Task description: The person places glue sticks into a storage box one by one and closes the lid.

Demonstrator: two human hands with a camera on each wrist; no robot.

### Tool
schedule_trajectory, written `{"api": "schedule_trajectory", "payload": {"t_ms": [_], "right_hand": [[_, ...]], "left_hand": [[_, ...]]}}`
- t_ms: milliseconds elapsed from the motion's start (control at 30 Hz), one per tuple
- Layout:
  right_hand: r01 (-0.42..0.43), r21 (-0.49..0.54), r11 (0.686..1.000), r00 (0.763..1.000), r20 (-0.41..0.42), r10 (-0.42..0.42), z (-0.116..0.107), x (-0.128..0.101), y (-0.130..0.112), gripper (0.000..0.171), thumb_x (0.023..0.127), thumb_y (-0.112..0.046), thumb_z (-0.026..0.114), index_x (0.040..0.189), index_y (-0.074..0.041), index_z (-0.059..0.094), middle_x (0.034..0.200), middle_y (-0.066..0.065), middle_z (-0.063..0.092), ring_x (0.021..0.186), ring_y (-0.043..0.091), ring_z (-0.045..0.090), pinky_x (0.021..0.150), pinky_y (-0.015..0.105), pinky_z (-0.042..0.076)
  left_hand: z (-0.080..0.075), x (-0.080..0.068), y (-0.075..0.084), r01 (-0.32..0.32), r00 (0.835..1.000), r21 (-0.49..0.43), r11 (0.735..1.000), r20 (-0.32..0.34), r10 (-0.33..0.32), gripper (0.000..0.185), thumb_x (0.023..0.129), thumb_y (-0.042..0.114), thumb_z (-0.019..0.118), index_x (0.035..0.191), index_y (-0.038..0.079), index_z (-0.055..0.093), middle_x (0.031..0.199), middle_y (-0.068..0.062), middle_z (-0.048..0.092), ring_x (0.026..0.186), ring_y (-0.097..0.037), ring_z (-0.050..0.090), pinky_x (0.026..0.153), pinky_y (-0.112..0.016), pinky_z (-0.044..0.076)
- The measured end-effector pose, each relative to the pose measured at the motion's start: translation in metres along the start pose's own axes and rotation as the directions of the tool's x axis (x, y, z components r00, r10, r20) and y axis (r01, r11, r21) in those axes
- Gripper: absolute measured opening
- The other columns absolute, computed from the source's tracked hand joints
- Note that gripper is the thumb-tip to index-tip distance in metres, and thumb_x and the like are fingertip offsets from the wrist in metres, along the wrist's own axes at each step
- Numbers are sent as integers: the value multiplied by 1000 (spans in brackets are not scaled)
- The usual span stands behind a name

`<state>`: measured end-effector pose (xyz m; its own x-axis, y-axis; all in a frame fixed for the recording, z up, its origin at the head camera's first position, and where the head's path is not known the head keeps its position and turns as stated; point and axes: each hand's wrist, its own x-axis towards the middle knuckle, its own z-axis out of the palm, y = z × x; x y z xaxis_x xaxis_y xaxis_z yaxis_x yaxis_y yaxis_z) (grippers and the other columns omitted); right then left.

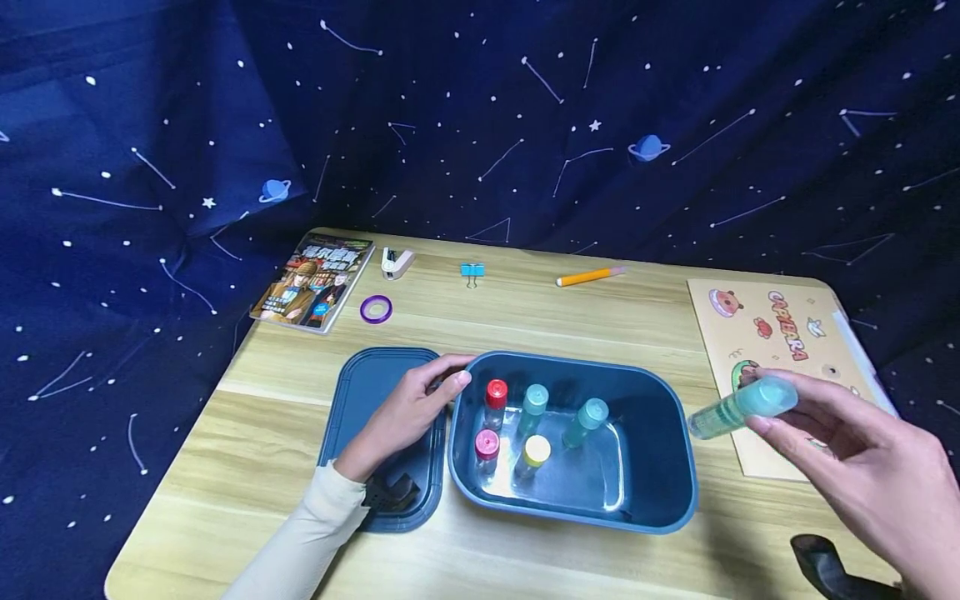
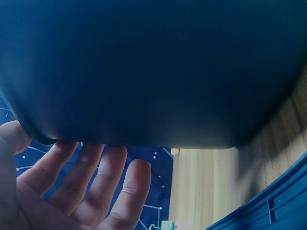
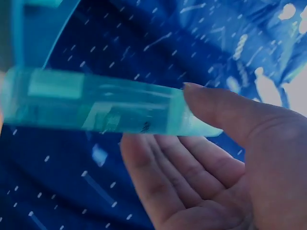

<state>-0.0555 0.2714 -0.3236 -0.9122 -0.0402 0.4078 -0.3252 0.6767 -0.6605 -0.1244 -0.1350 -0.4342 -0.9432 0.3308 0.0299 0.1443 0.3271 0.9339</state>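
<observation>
In the head view my right hand (image 1: 873, 462) pinches a small clear bottle with a green cap (image 1: 765, 397), tilted in the air right of a dark blue storage box (image 1: 573, 523). The right wrist view shows the thumb and fingers holding this translucent bottle (image 3: 129, 105). At the box's left back corner, my left hand (image 1: 408, 408) grips the rim; its fingers (image 2: 108, 177) reach under the rim in the left wrist view. Inside the box stand several similar bottles: a red-capped one (image 1: 496, 396), a pink-capped one (image 1: 487, 446), a yellow-capped one (image 1: 536, 452) and two green-capped ones (image 1: 592, 415).
The box's dark blue lid (image 1: 375, 392) lies under my left forearm. Toward the back are a book (image 1: 315, 283), a stapler (image 1: 396, 262), a purple tape roll (image 1: 376, 309), a blue binder clip (image 1: 472, 273) and an orange pencil-shaped item (image 1: 588, 277). A capybara folder (image 1: 720, 333) lies right.
</observation>
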Motion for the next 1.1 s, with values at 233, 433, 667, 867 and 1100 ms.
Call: {"api": "schedule_trajectory", "payload": {"t_ms": [233,433,667,867,1100], "right_hand": [[37,-44,998,999,-5,-37,4,-15,-17,60,68,19,86,121,-8,74,121,-28,68,110,-15,62,92,2,43],[40,26,999,999,-1,-40,-1,-20,-24,66,67,30,79,127,4,69,126,-11,71,111,-3,67,92,8,50],[7,17,1000,988,157,-10,10,-27,-46,63,70,17,86,125,-12,72,120,-4,74,103,1,71,90,10,52],[-46,23,999,951,308,37,49,-30,-47,51,80,-8,89,120,-33,70,114,-12,74,97,0,70,84,7,52],[-57,20,998,922,384,45,87,-30,-31,42,80,-10,89,113,-26,69,110,-7,74,96,2,72,79,23,61]], "left_hand": [[0,0,0,2,1000,9,1000,-6,-2,36,109,27,55,141,14,63,142,-9,65,117,-22,62,102,-34,51],[0,0,0,-1,1000,10,1000,-6,1,36,109,27,55,141,14,63,143,-9,65,115,-21,61,101,-33,51],[0,-1,-1,-5,1000,7,1000,-9,5,36,109,26,55,141,14,63,141,-9,65,109,-20,60,96,-28,50],[0,-1,0,-3,1000,1,1000,-11,3,36,109,26,55,141,13,63,138,-10,66,104,-22,60,92,-28,50],[0,0,1,10,1000,6,1000,-2,-10,37,109,28,54,142,14,62,144,-9,64,117,-22,61,102,-36,51]]}}
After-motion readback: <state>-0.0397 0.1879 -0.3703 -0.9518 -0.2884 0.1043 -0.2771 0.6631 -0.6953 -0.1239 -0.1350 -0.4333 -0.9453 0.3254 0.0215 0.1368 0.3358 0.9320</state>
